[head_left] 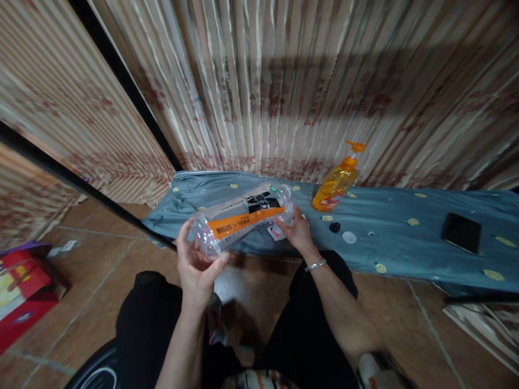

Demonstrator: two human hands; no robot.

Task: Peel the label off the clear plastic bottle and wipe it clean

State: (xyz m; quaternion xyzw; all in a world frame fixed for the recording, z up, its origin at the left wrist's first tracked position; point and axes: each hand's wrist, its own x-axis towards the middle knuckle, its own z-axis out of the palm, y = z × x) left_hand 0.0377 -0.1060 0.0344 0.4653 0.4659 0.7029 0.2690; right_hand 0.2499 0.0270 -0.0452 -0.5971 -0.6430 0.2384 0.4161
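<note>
A clear plastic bottle (pixel 246 214) with an orange and black label lies tilted in the air over the front edge of the cloth-covered bench. My left hand (pixel 198 273) is wrapped round its lower left end, thumb in front. At the other end, my right hand (pixel 299 232) closes on the bottle near its top; some of those fingers are hidden behind it. Below that hand, a small white and pink packet (pixel 276 232) lies partly covered on the cloth. A black cap (pixel 334 227) and a white disc (pixel 349 237) rest just right of my right hand.
An orange pump bottle (pixel 335 183) stands on the blue patterned cloth (pixel 399 237), before a striped curtain (pixel 284 81). Farther right lies a black phone (pixel 461 233). Black poles (pixel 121 92) slant at left. A red box (pixel 28 292) sits on the tiled floor.
</note>
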